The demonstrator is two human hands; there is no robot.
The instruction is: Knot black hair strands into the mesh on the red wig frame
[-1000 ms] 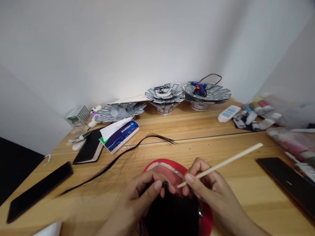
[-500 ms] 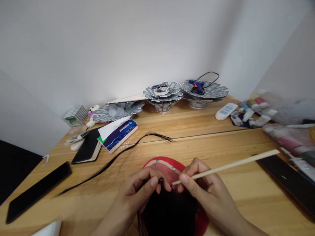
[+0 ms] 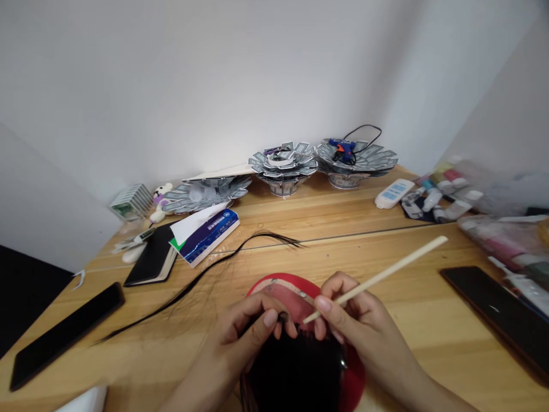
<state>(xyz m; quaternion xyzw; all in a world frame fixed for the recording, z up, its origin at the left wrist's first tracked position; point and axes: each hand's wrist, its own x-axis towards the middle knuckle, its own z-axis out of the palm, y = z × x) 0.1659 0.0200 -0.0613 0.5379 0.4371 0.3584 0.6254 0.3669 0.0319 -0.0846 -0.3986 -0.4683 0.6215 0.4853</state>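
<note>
A red rounded form (image 3: 315, 280) stands at the bottom centre, with a pinkish patch (image 3: 283, 297) and a pale band on top. Long black hair (image 3: 295, 372) hangs over its near side. My left hand (image 3: 246, 329) is closed at the form's left, pinching a small looped lock of black hair (image 3: 282, 316) between thumb and forefinger. My right hand (image 3: 355, 312) is closed round a pale wooden stick (image 3: 390, 269), held like a pen. The stick's lower tip points at the hairline near my left fingertips; whether it touches cannot be made out.
A long strand of black hair (image 3: 201, 274) lies left of the form. Dark flat slabs rest left (image 3: 66, 337) and right (image 3: 493, 315). Farther back are a blue box (image 3: 210, 234), a black notebook (image 3: 150, 257), grey panelled bowls (image 3: 283, 171), a glue gun (image 3: 343, 150) and a white remote-like case (image 3: 394, 193).
The stick has tilted more upright, its upper end swinging left and up. My right hand has shifted slightly. My left hand stays by the hairline, the lock of hair now showing more clearly.
</note>
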